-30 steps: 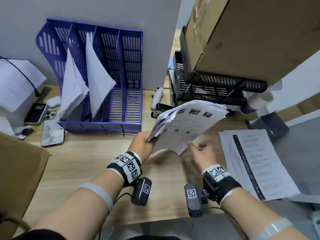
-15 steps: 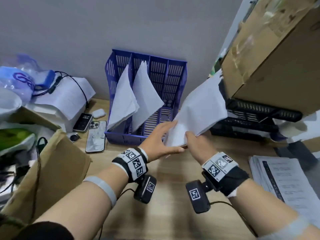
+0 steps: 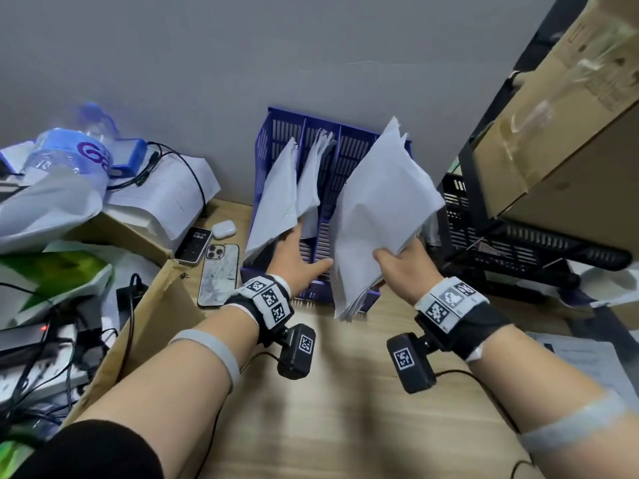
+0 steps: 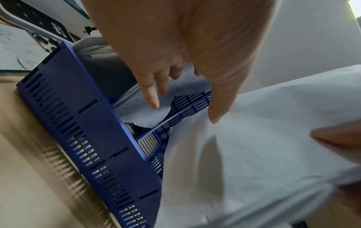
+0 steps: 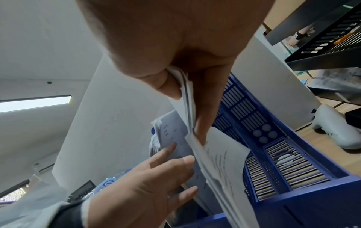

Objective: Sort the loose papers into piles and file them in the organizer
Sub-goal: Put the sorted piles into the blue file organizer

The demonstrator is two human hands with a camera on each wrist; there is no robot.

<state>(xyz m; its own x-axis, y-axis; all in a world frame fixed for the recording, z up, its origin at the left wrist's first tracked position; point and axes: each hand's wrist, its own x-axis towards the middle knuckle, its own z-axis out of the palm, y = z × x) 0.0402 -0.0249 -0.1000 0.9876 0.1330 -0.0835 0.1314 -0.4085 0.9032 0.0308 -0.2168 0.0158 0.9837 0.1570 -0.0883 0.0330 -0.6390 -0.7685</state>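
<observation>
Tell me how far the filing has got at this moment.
Done: two compartments of the blue organizer already hold paper bundles. In hand: the right hand grips a third stack at the organizer's front, while the open left hand presses the filed sheets aside. Left: seating this stack, then the printed sheets on the desk.

Bare forearms with wrist-mounted gear

Each wrist wears a black strap (image 3: pixel 262 302) with white square-coded tags, a black camera block (image 3: pixel 296 350) hanging beneath, grey forearm bands (image 3: pixel 211 347), and a black sleeve (image 3: pixel 93 451) on the left.
</observation>
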